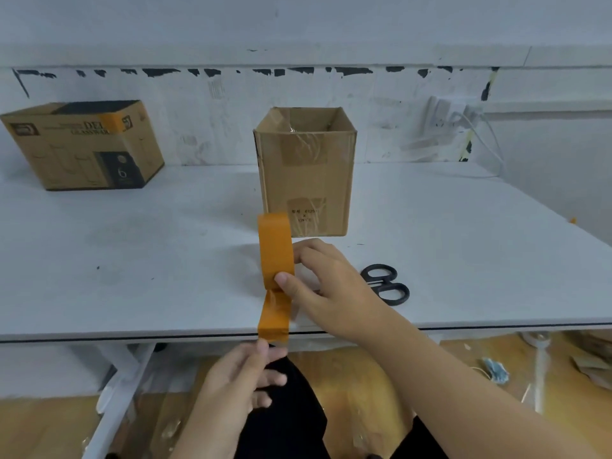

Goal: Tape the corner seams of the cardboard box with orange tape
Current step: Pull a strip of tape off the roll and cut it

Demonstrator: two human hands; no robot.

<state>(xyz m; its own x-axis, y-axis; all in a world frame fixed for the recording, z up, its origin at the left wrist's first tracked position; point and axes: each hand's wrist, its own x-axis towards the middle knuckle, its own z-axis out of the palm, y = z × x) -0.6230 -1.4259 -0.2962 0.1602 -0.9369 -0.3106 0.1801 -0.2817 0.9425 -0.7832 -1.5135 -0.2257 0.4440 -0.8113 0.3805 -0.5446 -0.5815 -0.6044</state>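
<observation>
Your R hand (326, 286) grips orange tape roll (275, 246), L hand (238, 379) pinches its strip end (273, 321); scissors (385, 283) beside R wrist, open cardboard box (306, 173) just behind, printed box (82, 144) far left.

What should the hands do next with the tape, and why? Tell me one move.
Probably keep drawing out the strip: the right hand holds the orange tape roll, the left hand pinches the short free end, and the scissors lie untouched beside the open cardboard box.

Open cardboard box (306, 170) upright mid-table (132, 260), tape roll (275, 246) just before it, scissors (385, 283) to the right, second box (82, 144) far left against the wall (331, 28).
</observation>
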